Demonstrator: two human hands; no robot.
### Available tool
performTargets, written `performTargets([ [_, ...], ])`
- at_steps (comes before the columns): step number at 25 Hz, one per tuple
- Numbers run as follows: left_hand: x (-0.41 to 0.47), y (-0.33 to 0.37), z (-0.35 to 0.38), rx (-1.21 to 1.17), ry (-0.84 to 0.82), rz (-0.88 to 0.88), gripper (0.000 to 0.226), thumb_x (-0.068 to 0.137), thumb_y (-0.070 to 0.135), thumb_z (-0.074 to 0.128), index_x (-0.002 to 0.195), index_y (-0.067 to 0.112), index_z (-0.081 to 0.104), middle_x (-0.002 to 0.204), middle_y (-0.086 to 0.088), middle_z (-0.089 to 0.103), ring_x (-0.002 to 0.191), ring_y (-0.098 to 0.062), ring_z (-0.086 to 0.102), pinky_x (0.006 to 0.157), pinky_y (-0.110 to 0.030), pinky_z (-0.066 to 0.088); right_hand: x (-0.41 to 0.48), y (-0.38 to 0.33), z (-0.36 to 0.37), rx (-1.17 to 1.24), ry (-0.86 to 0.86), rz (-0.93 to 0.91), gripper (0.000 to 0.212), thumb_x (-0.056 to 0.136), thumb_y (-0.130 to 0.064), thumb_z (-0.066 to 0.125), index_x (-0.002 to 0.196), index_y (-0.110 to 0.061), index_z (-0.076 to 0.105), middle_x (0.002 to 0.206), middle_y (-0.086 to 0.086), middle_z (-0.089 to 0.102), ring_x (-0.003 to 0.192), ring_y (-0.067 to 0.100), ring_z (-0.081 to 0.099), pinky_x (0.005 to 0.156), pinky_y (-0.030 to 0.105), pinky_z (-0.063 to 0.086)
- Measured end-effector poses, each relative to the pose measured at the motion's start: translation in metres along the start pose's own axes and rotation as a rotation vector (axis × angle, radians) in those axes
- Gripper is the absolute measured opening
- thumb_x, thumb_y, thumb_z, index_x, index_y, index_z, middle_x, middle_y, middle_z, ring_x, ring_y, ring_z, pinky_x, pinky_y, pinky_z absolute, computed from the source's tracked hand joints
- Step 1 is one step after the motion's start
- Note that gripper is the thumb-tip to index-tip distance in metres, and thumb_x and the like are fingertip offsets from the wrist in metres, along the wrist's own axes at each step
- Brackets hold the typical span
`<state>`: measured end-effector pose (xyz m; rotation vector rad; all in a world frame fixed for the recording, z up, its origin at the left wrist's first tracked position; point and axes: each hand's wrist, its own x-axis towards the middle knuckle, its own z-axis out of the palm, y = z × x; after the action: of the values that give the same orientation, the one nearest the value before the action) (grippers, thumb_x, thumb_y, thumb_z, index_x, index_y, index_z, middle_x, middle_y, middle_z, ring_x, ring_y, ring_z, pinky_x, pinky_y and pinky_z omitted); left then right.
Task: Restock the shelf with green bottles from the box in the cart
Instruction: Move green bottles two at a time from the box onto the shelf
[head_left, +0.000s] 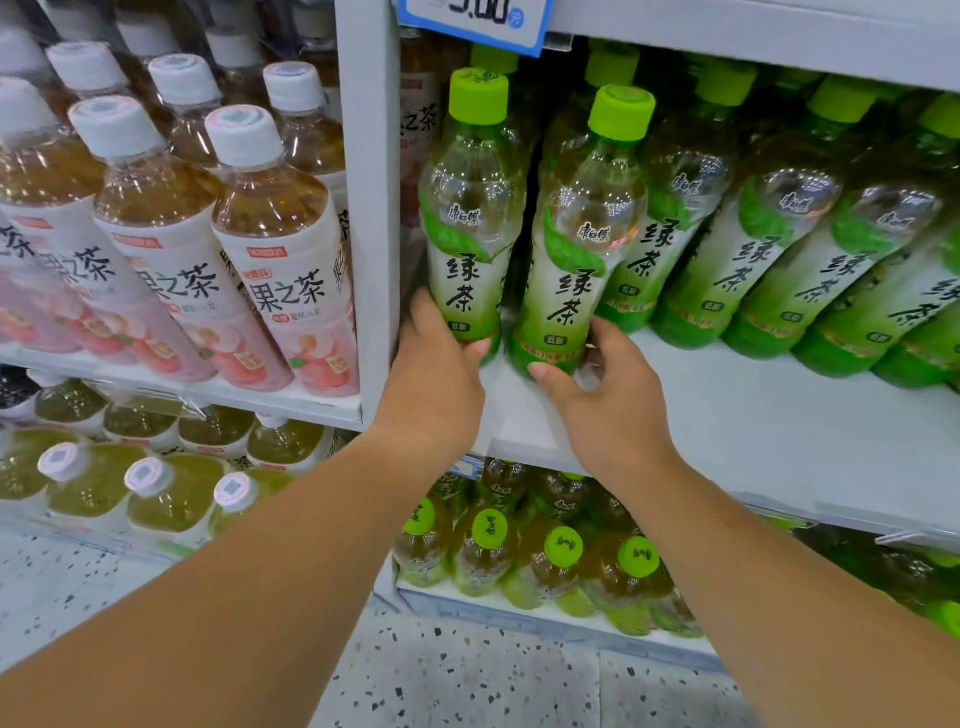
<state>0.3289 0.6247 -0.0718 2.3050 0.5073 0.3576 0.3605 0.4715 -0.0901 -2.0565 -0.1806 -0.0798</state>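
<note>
Two green-capped tea bottles stand upright at the front left of the white shelf (727, 415). My left hand (436, 374) grips the base of the leftmost green bottle (470, 228), next to the shelf's upright post. My right hand (608, 400) is wrapped around the base of the second green bottle (582, 249). More green bottles (769, 249) fill rows behind and to the right. The cart and box are out of view.
A white upright post (371, 208) divides the shelves. Pink peach tea bottles (280, 260) fill the left shelf. Below are yellow-green bottles (171, 493) and green-capped bottles (561, 551). A blue price tag (478, 21) hangs above. Speckled floor (467, 675) lies underneath.
</note>
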Motion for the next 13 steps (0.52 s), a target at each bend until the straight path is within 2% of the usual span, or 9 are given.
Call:
performTargets([
  [2,0.0025,0.0008,0.0005,-0.025,-0.001,-0.004,0.058,0.097,0.028,0.059,0.143,0.008,0.031,0.137,-0.015,0.052,0.128,-0.032,0.049,0.106,-0.042,0.040,-0.0001,-0.0006,0.0011,-0.015,-0.005,-0.015,0.056,0.085,-0.035,0.075,0.137,-0.033,0.054,0.124,-0.019,0.063,0.111,-0.004,0.054,0.084,0.004,0.035],
  [6,0.0022,0.0011,0.0014,-0.049,-0.004,-0.040,0.060,0.098,0.030,0.058,0.144,0.004,0.030,0.141,-0.016,0.050,0.129,-0.031,0.048,0.102,-0.035,0.039,0.0001,-0.0025,0.0015,-0.031,-0.010,-0.012,0.053,0.086,-0.038,0.074,0.135,-0.037,0.053,0.120,-0.023,0.064,0.109,-0.007,0.055,0.082,0.004,0.037],
  [9,0.0016,0.0003,0.0018,-0.036,-0.012,-0.017,0.057,0.099,0.030,0.056,0.144,0.005,0.032,0.140,-0.016,0.050,0.128,-0.030,0.048,0.102,-0.033,0.037,-0.0002,-0.0035,0.0013,-0.055,0.000,-0.003,0.056,0.085,-0.042,0.074,0.137,-0.037,0.052,0.121,-0.022,0.064,0.110,-0.004,0.056,0.085,0.013,0.041],
  [13,0.0024,-0.0037,0.0038,0.000,0.018,0.005,0.055,0.098,0.033,0.056,0.141,0.006,0.036,0.137,-0.015,0.050,0.129,-0.031,0.047,0.107,-0.037,0.037,-0.0004,-0.0034,0.0037,-0.078,0.021,0.007,0.059,0.082,-0.048,0.074,0.136,-0.037,0.053,0.121,-0.021,0.065,0.112,-0.002,0.057,0.090,0.020,0.045],
])
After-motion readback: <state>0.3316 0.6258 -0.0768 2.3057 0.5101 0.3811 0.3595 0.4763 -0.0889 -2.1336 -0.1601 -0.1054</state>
